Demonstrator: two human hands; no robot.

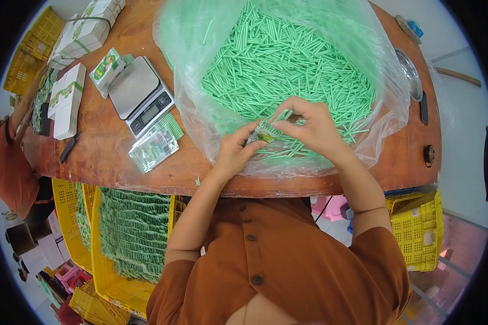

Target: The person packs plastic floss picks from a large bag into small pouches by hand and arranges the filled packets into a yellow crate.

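The left hand (237,147) is sitting near the centre of the frame, its forearm slanting up from the lower middle and its elbow bending near the sleeve; its thumb and fingers are closing on the left side of a small printed packet (265,132), with the thumb lying along the lower edge. The packet is tilting at the centre of the frame, just above the near side of a clear plastic bag (187,81). The right hand (313,130) is coming in from the right of centre, its forearm angling up and leftward from the lower right, its wrist bending so that the knuckles are facing up. Its thumb and index finger are pinching something green and slender (283,115) beside the packet's upper right end; how many pieces they are gripping is hard to tell. Behind both hands, a heap of green sticks (293,65) is filling the bag across the upper middle of the frame. Left of the left hand, flat packets (156,147) are lying against a digital scale (135,89) at the upper left, all resting on the wooden table (303,187).
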